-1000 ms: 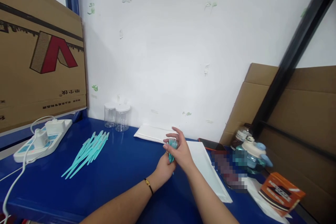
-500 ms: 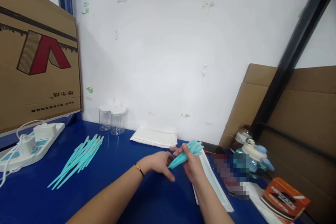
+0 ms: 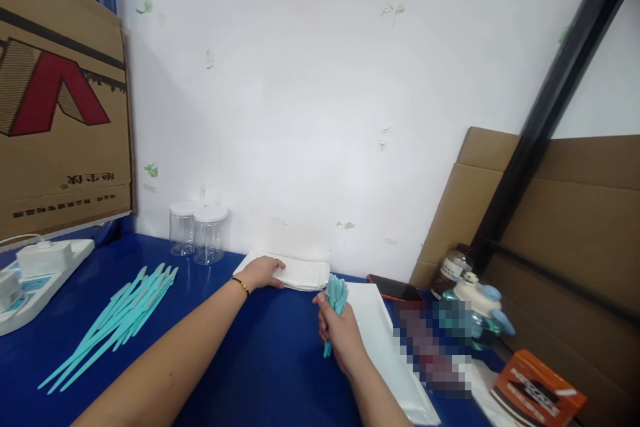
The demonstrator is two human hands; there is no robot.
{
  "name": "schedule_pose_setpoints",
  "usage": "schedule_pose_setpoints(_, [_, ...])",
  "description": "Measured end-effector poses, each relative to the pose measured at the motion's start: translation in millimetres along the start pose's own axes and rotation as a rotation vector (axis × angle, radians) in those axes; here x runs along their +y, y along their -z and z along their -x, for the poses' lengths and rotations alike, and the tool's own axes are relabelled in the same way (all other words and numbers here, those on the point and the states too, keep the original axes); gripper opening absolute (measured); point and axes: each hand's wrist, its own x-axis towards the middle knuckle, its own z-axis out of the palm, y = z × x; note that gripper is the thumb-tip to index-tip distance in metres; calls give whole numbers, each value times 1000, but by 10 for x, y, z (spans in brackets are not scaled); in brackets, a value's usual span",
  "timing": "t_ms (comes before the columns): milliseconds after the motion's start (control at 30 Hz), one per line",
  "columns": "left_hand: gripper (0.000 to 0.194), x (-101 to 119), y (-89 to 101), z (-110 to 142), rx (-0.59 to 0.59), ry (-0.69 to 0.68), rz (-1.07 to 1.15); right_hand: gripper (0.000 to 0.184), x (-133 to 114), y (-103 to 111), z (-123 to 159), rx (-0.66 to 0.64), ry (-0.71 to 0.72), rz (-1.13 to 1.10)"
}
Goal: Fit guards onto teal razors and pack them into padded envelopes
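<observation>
My right hand [image 3: 341,330] is closed around a bundle of teal eyebrow razors [image 3: 337,292], held nearly upright over the blue table. At the wall lies a stack of flat white bags [image 3: 307,273]. My left hand [image 3: 263,272] is on the left part of that stack, thumb at its front edge and fingers bent over the top; the fingertips are partly hidden. More teal razors [image 3: 123,313] lie in a loose fanned pile on the left of the table. Beside my right forearm is a white flat packet [image 3: 383,340].
Two clear jars [image 3: 209,240] with white lids stand by the wall. A power strip [image 3: 75,257] with chargers sits at far left, below a cardboard box [image 3: 75,147]. On the right are a phone [image 3: 395,288], a brown bottle [image 3: 453,270], a teal drinking bottle [image 3: 475,310] and an orange box [image 3: 540,387].
My left hand has left the razor bundle and moved left and away from me onto the white stack. My right hand has tilted the bundle upright. The view has shifted slightly right.
</observation>
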Motion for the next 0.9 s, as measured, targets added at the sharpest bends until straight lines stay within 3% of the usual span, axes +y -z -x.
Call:
schedule_pose_setpoints(100, [55,-28,69,-1,5,-16,-31,38,-73,21,2,48,-17,-56])
schedule_pose_setpoints(233, [26,66,125,83,55,-81,-117,37,-164,81,4,109,16,-121])
schedule_pose_setpoints(367, [30,212,97,206,136,-136,-247,38,-212,149,-2,155,24,-139])
schedule_pose_setpoints(567, [21,304,-5,306,179,-169,-369,37,-229,188,-1,181,19,-139])
schedule_pose_setpoints(767, [29,430,162,403,269,-145,-409,36,-291,194,25,170,18,-158])
schedule_pose_setpoints(900, [21,697,182,661,309,-342,-486,38,-326,228,20,230,-17,-136])
